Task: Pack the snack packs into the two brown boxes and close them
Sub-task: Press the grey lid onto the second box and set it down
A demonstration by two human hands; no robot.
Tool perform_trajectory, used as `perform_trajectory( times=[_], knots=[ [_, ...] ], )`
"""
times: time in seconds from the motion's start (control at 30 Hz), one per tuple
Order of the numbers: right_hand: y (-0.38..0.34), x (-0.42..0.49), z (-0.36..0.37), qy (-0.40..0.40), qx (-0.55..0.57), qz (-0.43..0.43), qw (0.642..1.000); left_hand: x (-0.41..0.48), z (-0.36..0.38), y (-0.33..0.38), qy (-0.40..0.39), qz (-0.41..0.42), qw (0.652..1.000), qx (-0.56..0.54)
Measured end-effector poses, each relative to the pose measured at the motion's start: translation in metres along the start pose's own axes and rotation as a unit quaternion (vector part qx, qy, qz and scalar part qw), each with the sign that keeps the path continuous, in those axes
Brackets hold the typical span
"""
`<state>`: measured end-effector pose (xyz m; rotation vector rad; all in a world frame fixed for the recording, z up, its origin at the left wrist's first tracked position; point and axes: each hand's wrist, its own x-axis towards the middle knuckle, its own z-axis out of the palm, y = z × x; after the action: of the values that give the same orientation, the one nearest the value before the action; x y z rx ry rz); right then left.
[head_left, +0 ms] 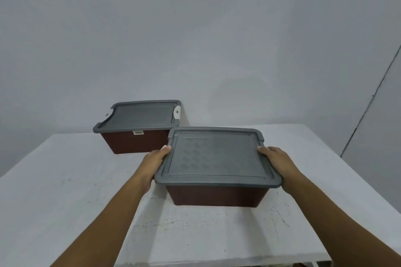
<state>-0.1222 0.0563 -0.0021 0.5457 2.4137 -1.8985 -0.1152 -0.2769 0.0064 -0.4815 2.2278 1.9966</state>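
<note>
I count two brown boxes: one near box between my hands, one far box beyond my left hand. Two grey lids, two hands, one table.

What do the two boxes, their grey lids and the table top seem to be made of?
Near box and far box: probably moulded plastic, dark brown, matt, with smooth tapered walls.
Near lid and far lid: likely plastic too, grey, with raised rims and a faint sheen; the near one shows a pressed pattern.
Table: white painted surface, scuffed and chipped; the material beneath cannot be told.
</note>
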Motion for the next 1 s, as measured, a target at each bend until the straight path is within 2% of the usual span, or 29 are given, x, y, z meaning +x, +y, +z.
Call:
perform_trajectory(
  times=[0.07,0.27,0.43,0.6,0.7,0.77,0.87,1.0],
  knots=[
    [0.000,-0.001,-0.002,-0.002,-0.006,-0.004,1.000,-0.003,-0.002,-0.002,-0.018,0.006,1.000,0.012],
    [-0.007,-0.004,-0.002,0.043,-0.070,-0.029,0.996,0.000,0.001,0.003,0.045,0.099,0.985,0.133],
    [-0.017,-0.009,-0.004,0.060,-0.138,-0.054,0.987,0.010,-0.001,0.006,0.077,0.136,0.962,0.223],
    [-0.023,-0.007,-0.001,0.068,-0.237,-0.084,0.965,0.010,0.004,0.016,0.120,0.196,0.890,0.394],
    [-0.022,-0.009,0.001,0.074,-0.269,-0.094,0.956,0.003,0.008,0.023,0.110,0.197,0.844,0.486],
    [-0.021,-0.012,0.002,0.082,-0.316,-0.107,0.939,-0.005,0.008,0.022,0.083,0.204,0.830,0.513],
    [-0.015,-0.017,0.004,0.044,-0.392,-0.129,0.910,-0.017,0.008,0.016,0.024,0.198,0.833,0.516],
    [-0.013,-0.032,0.005,-0.024,-0.413,-0.144,0.899,-0.027,0.015,0.003,-0.014,0.164,0.882,0.442]
  ],
)
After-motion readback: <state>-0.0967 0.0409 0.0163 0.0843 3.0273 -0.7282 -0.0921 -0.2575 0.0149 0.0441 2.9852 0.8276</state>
